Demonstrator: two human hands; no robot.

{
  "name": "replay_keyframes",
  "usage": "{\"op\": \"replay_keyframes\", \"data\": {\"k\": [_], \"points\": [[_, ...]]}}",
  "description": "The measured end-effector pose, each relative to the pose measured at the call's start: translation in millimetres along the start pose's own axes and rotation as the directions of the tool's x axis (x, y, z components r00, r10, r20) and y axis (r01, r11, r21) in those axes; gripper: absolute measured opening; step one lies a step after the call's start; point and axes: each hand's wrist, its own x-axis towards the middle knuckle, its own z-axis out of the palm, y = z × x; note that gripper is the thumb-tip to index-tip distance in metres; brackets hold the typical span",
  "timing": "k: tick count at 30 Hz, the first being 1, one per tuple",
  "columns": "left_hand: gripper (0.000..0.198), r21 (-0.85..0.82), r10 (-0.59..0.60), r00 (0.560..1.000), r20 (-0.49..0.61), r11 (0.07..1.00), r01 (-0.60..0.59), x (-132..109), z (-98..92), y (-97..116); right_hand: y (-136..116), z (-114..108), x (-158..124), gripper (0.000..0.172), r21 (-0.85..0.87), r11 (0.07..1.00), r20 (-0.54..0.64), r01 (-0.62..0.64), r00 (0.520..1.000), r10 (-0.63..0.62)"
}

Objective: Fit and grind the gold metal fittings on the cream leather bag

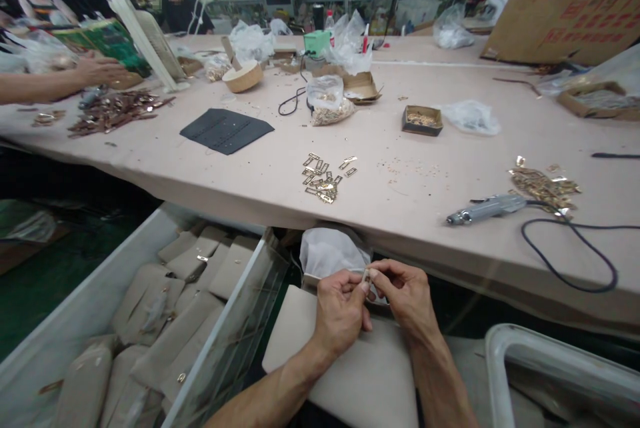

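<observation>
One small metal fitting (367, 275) is pinched between our left hand (339, 309) and right hand (409, 293), over a beige bag (363, 368).

On the table (280, 175), plates (323, 183) lie near the front edge — a mat (227, 130) behind to their left, a box (423, 129) behind to their right, a driver (485, 209) farther right near a heap (543, 187). Before the table, a bag (373, 375) lies between a crate (219, 325) of pouches (185, 341), left, and a tub (493, 361), right; over the bag, a piece (367, 275) between left hand (341, 310) and right hand (409, 295).
</observation>
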Motion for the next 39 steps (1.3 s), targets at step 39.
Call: {"op": "replay_keyframes", "data": {"k": [39], "points": [[0.060, -0.175, -0.095, 0.995, -0.038, 0.981, 0.087, 29, -39.7, -37, 29, 59, 38, 0.052, 0.148, 0.955, 0.065, -0.256, 0.966, 0.249]]}}
